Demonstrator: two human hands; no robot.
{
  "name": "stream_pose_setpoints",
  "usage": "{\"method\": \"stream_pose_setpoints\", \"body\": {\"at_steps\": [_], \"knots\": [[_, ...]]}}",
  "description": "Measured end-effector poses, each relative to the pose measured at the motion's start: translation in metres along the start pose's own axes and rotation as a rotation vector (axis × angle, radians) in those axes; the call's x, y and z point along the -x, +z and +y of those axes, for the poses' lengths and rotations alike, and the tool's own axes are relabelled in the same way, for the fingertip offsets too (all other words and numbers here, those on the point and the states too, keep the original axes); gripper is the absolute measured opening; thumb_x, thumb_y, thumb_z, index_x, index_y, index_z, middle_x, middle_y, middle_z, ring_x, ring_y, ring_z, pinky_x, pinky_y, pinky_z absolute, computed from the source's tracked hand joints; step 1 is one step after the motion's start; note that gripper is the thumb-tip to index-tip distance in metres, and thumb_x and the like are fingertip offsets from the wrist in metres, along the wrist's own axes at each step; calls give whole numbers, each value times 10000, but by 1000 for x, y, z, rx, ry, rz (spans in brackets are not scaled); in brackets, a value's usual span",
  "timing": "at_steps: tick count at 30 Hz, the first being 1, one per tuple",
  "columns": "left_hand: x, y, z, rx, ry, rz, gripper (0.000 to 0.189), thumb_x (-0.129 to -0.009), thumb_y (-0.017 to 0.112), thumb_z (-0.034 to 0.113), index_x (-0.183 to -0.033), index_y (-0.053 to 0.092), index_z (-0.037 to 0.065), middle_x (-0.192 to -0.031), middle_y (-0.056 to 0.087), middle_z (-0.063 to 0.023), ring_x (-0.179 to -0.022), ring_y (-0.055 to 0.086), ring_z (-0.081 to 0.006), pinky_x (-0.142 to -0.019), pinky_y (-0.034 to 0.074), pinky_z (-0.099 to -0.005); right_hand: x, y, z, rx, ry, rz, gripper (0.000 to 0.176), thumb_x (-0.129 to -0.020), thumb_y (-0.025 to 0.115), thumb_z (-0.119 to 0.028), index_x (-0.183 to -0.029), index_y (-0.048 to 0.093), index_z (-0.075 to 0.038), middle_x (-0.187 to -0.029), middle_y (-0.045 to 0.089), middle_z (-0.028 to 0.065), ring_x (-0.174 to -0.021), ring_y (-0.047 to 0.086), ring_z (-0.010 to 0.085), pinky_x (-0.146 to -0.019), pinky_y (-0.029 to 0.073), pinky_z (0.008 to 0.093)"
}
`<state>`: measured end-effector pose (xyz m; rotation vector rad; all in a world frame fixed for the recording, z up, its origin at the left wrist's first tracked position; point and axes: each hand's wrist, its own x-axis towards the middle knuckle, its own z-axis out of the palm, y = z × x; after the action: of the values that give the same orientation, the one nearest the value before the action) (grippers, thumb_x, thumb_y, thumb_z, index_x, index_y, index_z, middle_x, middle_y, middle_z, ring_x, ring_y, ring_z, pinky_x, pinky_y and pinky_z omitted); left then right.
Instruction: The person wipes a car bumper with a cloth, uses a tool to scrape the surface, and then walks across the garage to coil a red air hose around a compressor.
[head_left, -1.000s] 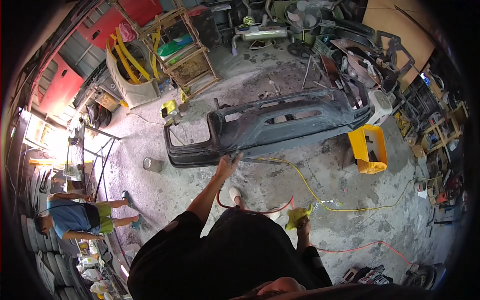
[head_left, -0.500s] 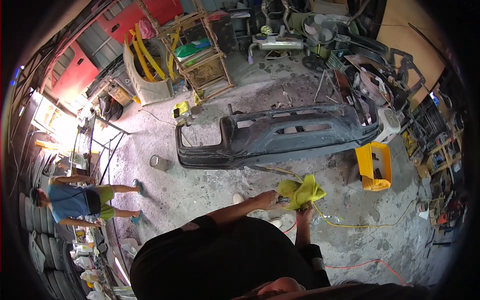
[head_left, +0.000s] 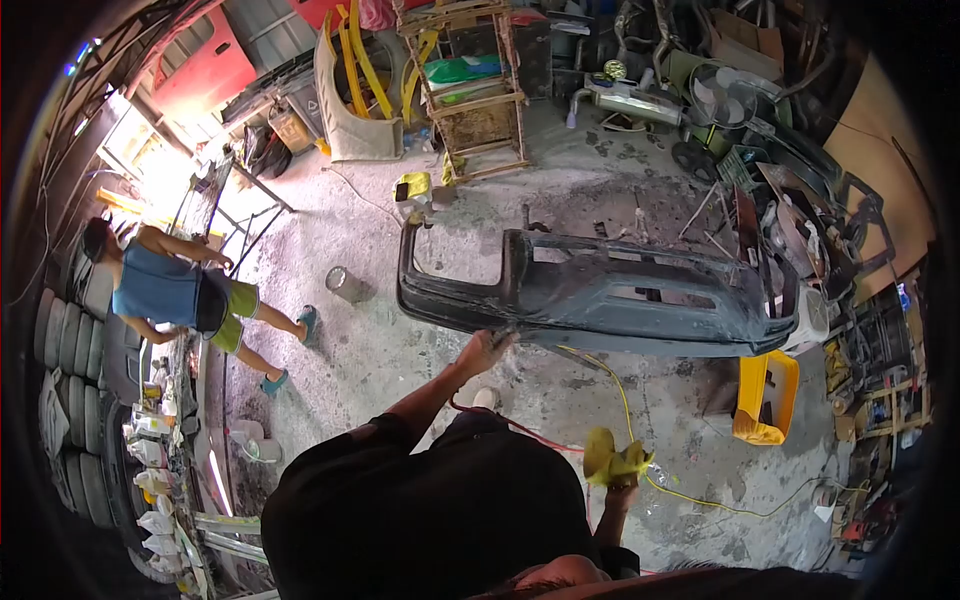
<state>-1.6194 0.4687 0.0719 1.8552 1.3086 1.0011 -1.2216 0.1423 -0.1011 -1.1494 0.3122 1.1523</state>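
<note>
My left hand (head_left: 480, 352) is at the lower left edge of a dark grey car bumper (head_left: 640, 312), its fingers closed. What it holds is too small to make out. A red hose (head_left: 530, 432) runs from below that forearm past my body. In my right hand (head_left: 622, 492), lower and to the right, is a bunched yellow-green cloth (head_left: 612, 458), held away from the bumper. The bumper lies lengthwise in front of me, raised above the floor, with a dull, scuffed surface and several openings.
A yellow bin (head_left: 750, 400) stands right of the bumper, by a white stool (head_left: 808, 318). A yellow cord (head_left: 715, 508) crosses the concrete floor. To the left are a metal can (head_left: 346, 284) and another person (head_left: 165, 285). A wooden rack (head_left: 480, 110) stands behind.
My left hand has moved from beside the cloth to the bumper's edge. My right hand has drawn back lower with the cloth. The view has shifted, and the other person has changed posture.
</note>
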Motion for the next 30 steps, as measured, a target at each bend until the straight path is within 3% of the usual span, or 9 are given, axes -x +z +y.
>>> {"method": "stream_pose_setpoints", "body": {"at_steps": [2,4,8,14,20,24,26,29,30], "knots": [[1,-25,-37,-130,-209,-54,379,-915,663,370,-906,671,-10,-670,608,-218,-564,452,-180,-557,443,-414,15,-11,12,60,-25,29,497,-882,590,-423,-1247,553,-89,-1152,599,103,-1013,599,269,-823,511,409],[-2,-47,-61,-81,-239,41,391,-915,659,371,-852,667,-15,-681,569,-255,-765,374,-31,-558,438,-413,28,-23,22,166,-68,90,514,-884,560,-429,-1256,543,-75,-1149,592,122,-1013,601,294,-848,516,438],[4,-95,-109,34,-227,280,430,-922,643,397,-852,651,-28,-681,569,-268,-591,408,-161,-571,432,-453,47,-20,45,27,82,28,495,-846,614,-301,-1279,529,-78,-1147,600,132,-1012,615,325,-858,515,474],[17,-183,-182,-7,-743,429,579,-929,591,471,-690,602,-56,-510,519,-192,-461,516,-256,-512,408,-428,62,6,70,1183,-536,-93,505,-807,646,-204,-1279,528,-67,-1114,607,146,-998,614,342,-847,510,480],[13,-208,-181,196,-820,-43,579,-916,598,520,-558,499,76,-485,469,-13,-444,426,-134,-454,361,-341,57,36,72,1603,-1006,-269,534,-768,677,-107,-1278,526,-56,-1082,614,159,-983,613,360,-835,506,485],[12,-207,-189,347,-657,-154,553,-915,605,506,-573,490,86,-492,473,-14,-436,444,-123,-439,366,-316,40,58,77,1689,-1206,-291,627,-666,692,54,-1263,524,-38,-984,611,181,-906,599,389,-789,496,496],[6,-218,-194,293,-861,-179,563,-911,603,513,-564,484,86,-488,487,-22,-421,458,-131,-427,367,-312,52,83,83,1665,-1214,-297,612,-666,697,40,-1249,529,-41,-968,609,183,-879,589,396,-781,496,494],[-2,-228,-184,423,-771,-114,559,-912,609,509,-557,469,99,-485,464,-12,-415,437,-123,-414,353,-310,50,80,94,1594,-1191,-320,611,-679,692,29,-1262,528,-44,-970,617,186,-841,586,380,-767,496,487],[-4,-229,-188,385,-784,-163,560,-914,611,505,-553,466,102,-483,453,-6,-420,413,-116,-422,345,-310,49,78,99,1352,-858,-211,634,-676,689,35,-1282,516,-36,-982,619,194,-854,584,392,-770,496,488]]}}
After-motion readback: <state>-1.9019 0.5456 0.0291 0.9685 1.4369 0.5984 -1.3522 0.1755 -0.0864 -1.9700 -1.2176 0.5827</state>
